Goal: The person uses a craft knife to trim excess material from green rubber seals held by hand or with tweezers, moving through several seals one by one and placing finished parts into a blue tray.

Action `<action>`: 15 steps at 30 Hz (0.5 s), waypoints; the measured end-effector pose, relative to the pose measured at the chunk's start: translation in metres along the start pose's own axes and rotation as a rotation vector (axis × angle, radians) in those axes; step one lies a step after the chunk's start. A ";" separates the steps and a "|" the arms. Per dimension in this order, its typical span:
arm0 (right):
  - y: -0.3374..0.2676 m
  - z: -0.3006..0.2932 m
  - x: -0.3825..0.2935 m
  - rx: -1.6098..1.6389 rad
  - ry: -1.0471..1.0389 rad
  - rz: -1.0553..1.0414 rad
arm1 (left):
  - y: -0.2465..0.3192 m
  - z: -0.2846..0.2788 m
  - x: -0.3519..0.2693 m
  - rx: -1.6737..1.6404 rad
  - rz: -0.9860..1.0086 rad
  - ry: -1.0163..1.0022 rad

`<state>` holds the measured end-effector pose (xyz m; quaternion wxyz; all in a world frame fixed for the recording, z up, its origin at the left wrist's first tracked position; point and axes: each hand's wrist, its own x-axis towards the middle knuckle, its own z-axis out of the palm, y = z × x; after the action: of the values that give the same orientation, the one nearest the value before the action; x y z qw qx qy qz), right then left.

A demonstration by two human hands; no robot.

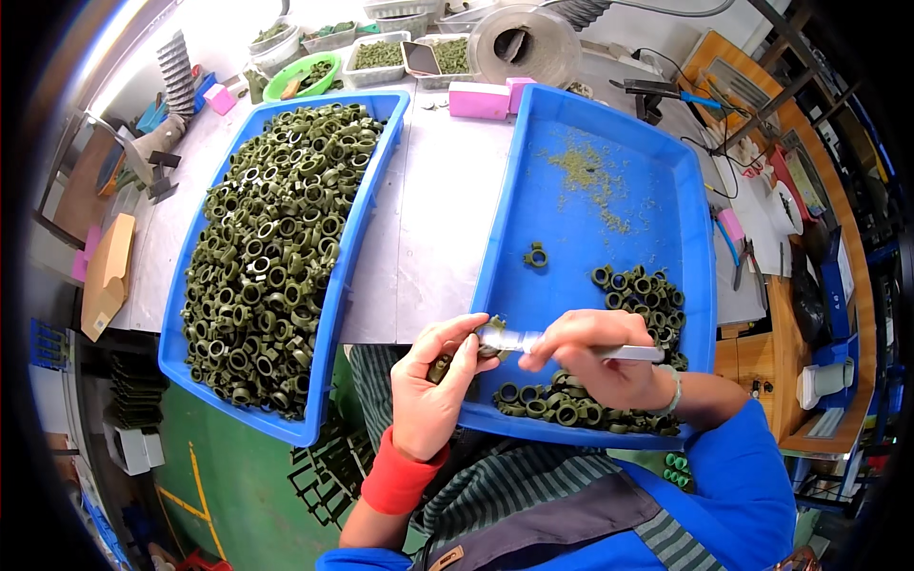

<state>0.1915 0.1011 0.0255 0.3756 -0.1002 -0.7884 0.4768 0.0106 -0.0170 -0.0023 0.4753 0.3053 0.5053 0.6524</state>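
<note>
My left hand (437, 378) pinches a small olive-green ring part (493, 330) between thumb and fingertips, and another green part (439, 368) shows against its curled fingers. In my right hand (603, 353) is a trimming knife with a silvery handle (632, 353); its blurred front end meets the ring part. Both hands are over the near side of a blue plastic tray (600, 121). Below and beyond the right hand lie piles of similar ring parts (568, 412), with one loose ring part (535, 255) farther in. Green shavings (589, 175) are scattered at the tray's far end.
A second blue tray (400, 118), heaped with green rings (275, 250), stands to the left. Pink blocks (478, 100), clear tubs of green parts (378, 56), a phone (420, 58) and a duct mouth (525, 46) line the back. Pliers (742, 264) lie at right.
</note>
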 end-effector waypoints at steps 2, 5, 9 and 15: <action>0.001 0.008 0.002 0.060 0.107 0.110 | -0.002 0.000 -0.001 -0.010 0.003 0.010; 0.002 0.009 0.006 0.023 0.177 0.275 | -0.003 0.003 -0.001 -0.035 0.026 0.007; 0.012 0.012 -0.001 -0.047 -0.067 0.307 | -0.006 0.004 -0.002 -0.111 0.061 -0.025; 0.010 0.011 0.006 -0.296 -0.088 0.114 | -0.009 0.000 -0.001 -0.204 -0.032 -0.048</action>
<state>0.1783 0.1018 0.0174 0.2940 -0.1781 -0.8587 0.3801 0.0139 -0.0178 -0.0110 0.5262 0.2627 0.4295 0.6852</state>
